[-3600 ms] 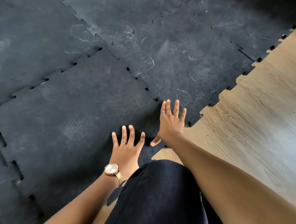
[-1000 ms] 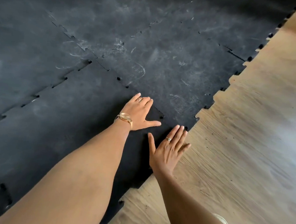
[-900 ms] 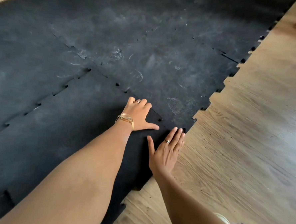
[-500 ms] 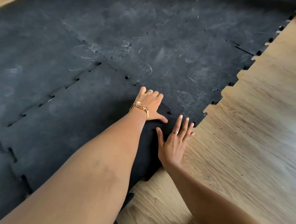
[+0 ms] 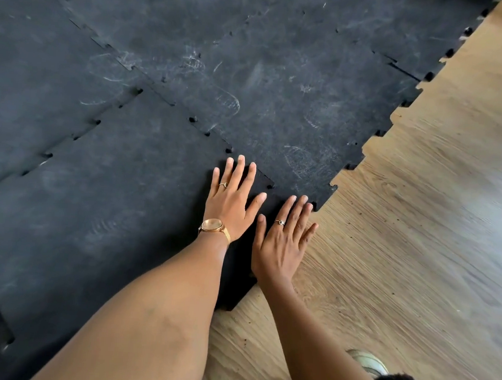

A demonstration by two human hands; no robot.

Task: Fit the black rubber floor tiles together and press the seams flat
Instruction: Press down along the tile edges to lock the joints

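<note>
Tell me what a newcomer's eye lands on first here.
Two bare hands pressed flat at centre: the left hand, with a gold watch, and the right hand beside it, on the near black rubber tile. Its toothed seam runs up-left; wooden floor fills the right.

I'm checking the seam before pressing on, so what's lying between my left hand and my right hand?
Nothing loose: in the head view only a narrow strip of bare black rubber tile separates the left hand from the right hand; both lie flat, thumbs nearly touching.
</note>
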